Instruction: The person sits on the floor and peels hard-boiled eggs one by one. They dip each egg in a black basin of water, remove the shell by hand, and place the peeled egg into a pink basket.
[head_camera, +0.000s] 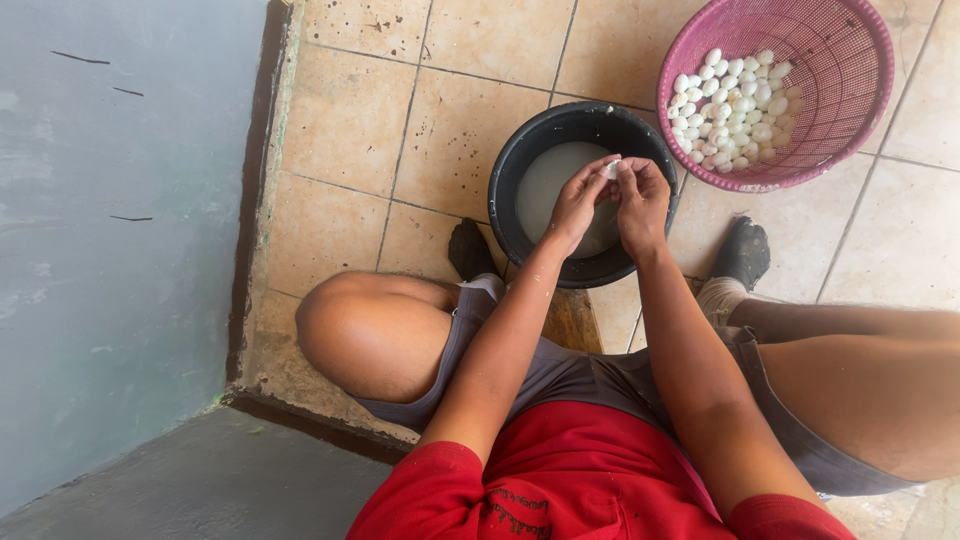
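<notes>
Looking down from my head camera, I see both my bare arms reaching forward over a round black plastic basin (520, 165) that sits on a beige tiled floor (350, 120) between my bent knees. My left hand (578, 200) and right hand (640, 195) meet above the basin's far side, fingertips pinched together around one small white oval piece (611, 169), about the look of a peeled egg or cocoon; I cannot tell which. Both hands are closed narrowly on it, thumbs and forefingers touching it from either side. The basin holds cloudy, whitish water (555, 185). To do this well, I judge I should keep the piece over the water so anything that falls lands in the basin, and work with light fingertip pressure so the piece is not crushed. The piece looks smooth, pale and slightly glossy, mostly hidden by my fingers. Just beyond, to the right, a pink woven plastic basket (850, 60) holds a heap of similar white ovals (735, 95). A grey painted wall (110, 250) runs along the left. I wear a red shirt and grey shorts.
</notes>
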